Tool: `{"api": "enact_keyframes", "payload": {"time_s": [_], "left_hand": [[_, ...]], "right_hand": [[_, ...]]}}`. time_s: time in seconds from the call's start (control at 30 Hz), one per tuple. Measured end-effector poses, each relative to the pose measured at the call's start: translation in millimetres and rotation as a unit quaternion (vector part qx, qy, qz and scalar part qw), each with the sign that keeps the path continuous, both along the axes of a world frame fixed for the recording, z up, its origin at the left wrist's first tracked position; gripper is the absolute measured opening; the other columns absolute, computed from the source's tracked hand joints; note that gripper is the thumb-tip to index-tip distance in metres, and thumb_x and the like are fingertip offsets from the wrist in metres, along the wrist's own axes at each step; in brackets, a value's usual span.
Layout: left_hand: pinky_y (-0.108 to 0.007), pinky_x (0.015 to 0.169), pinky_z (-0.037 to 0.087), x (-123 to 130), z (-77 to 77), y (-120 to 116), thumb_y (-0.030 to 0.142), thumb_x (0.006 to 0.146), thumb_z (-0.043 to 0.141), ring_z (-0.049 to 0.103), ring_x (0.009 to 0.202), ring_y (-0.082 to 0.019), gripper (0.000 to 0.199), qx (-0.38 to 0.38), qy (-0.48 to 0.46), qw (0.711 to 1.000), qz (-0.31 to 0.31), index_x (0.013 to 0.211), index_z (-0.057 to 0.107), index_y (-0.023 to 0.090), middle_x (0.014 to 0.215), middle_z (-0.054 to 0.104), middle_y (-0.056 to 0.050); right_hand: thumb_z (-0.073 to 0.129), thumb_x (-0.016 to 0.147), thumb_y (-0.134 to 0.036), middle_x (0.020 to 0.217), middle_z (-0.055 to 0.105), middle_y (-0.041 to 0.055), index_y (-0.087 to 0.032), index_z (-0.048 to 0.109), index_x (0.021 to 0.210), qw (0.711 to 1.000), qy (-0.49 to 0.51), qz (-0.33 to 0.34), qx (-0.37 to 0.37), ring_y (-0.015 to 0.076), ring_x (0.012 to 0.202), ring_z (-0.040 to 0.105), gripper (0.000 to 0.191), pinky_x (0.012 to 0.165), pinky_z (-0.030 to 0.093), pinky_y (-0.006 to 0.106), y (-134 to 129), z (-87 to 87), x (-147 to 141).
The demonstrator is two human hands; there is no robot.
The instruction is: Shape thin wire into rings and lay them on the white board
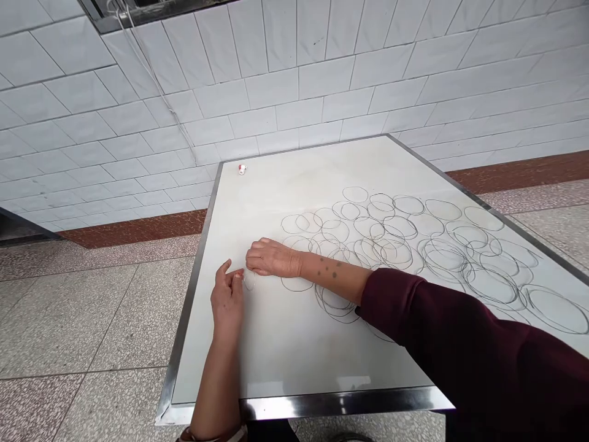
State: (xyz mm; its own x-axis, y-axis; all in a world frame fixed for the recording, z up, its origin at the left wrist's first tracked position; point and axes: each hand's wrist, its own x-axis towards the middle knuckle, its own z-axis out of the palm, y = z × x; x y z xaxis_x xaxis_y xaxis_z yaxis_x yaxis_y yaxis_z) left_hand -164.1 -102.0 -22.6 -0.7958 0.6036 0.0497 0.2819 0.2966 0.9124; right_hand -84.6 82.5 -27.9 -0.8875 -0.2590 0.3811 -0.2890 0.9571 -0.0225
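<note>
A thin wire loop shows just above the tabletop, between my two hands. My left hand is at the left end of the table, with thumb and a finger pinched at the loop's left side and another finger raised. My right hand reaches across from the right, palm down. Its fingers are curled together at the loop's upper right, and their tips are largely hidden. Many thin dark wire rings lie overlapping behind and below my right forearm.
The pale tabletop has a shiny metal edge. Near its far left corner lies a small red-and-white item. A tiled wall stands behind the table, with a hanging cord. Speckled floor surrounds it.
</note>
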Motion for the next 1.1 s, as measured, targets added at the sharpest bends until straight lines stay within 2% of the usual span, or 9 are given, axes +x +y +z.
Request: {"api": "enact_keyframes", "payload": {"time_s": [0.2, 0.37, 0.47, 0.6, 0.8, 0.97, 1.1], "left_hand": [[-0.042, 0.086, 0.055, -3, -4.2, 5, 0.032, 0.090, 0.053, 0.070, 0.098, -0.024, 0.041, 0.053, -0.117, 0.992, -0.007, 0.129, 0.056, 0.020, 0.109, 0.075, -0.011], [-0.043, 0.085, 0.056, 1, 8.7, 3, 0.035, 0.088, 0.058, 0.072, 0.095, -0.025, 0.040, 0.100, -0.229, 0.968, -0.039, 0.121, 0.061, 0.014, 0.105, 0.075, -0.015], [-0.041, 0.084, 0.056, 8, 18.8, -2, 0.037, 0.082, 0.067, 0.072, 0.092, -0.023, 0.043, 0.122, -0.271, 0.953, -0.056, 0.118, 0.064, 0.014, 0.102, 0.074, -0.014], [-0.036, 0.081, 0.055, 19, 27.9, -15, 0.036, 0.074, 0.077, 0.071, 0.090, -0.021, 0.048, 0.131, -0.298, 0.942, -0.074, 0.116, 0.067, 0.016, 0.096, 0.075, -0.010], [-0.031, 0.079, 0.052, 38, 32.9, -41, 0.031, 0.065, 0.084, 0.068, 0.088, -0.019, 0.054, 0.128, -0.314, 0.937, -0.082, 0.116, 0.069, 0.018, 0.100, 0.075, -0.008], [-0.029, 0.077, 0.050, 60, 38.4, -55, 0.032, 0.059, 0.089, 0.067, 0.079, -0.016, 0.060, 0.119, -0.330, 0.935, -0.058, 0.114, 0.070, 0.017, 0.090, 0.076, -0.006], [-0.028, 0.075, 0.050, 83, 44.6, -63, 0.034, 0.059, 0.090, 0.066, 0.077, -0.015, 0.059, 0.117, -0.311, 0.942, -0.045, 0.112, 0.070, 0.016, 0.082, 0.076, -0.004]], "right_hand": [[0.047, 0.100, -0.016, 0.096, 0.065, 0.0038, -0.019, 0.059, 0.095, 1.000, 0.014, 0.003, -0.011, 0.0189, 0.090, 0.049, 0.013, 0.081, 0.035, 0.032, -5, 14.1, 10], [0.045, 0.105, -0.026, 0.095, 0.066, 0.0039, -0.020, 0.061, 0.095, 0.998, 0.045, 0.010, -0.043, 0.0187, 0.091, 0.050, 0.020, 0.083, 0.036, 0.032, -13, 26.5, 18], [0.045, 0.106, -0.031, 0.099, 0.066, 0.0042, -0.020, 0.061, 0.099, 0.997, 0.053, 0.022, -0.057, 0.0181, 0.094, 0.051, 0.021, 0.086, 0.036, 0.033, -20, 31.1, 26], [0.044, 0.106, -0.030, 0.101, 0.067, 0.0038, -0.020, 0.062, 0.101, 0.995, 0.064, 0.032, -0.063, 0.0181, 0.096, 0.051, 0.021, 0.089, 0.036, 0.033, -32, 39.5, 40], [0.047, 0.105, -0.029, 0.104, 0.067, 0.0051, -0.020, 0.064, 0.097, 0.995, 0.069, 0.013, -0.073, 0.0193, 0.096, 0.051, 0.021, 0.084, 0.036, 0.034, -56, 52.0, 66], [0.053, 0.102, -0.027, 0.104, 0.066, 0.0048, -0.020, 0.066, 0.093, 0.987, 0.099, -0.033, -0.124, 0.0185, 0.095, 0.049, 0.016, 0.083, 0.039, 0.033, -84, 49.1, 93], [0.059, 0.099, -0.025, 0.103, 0.064, 0.0062, -0.019, 0.066, 0.091, 0.963, 0.166, -0.090, -0.192, 0.0184, 0.094, 0.049, 0.012, 0.086, 0.044, 0.033, -107, 45.0, 114]]}}
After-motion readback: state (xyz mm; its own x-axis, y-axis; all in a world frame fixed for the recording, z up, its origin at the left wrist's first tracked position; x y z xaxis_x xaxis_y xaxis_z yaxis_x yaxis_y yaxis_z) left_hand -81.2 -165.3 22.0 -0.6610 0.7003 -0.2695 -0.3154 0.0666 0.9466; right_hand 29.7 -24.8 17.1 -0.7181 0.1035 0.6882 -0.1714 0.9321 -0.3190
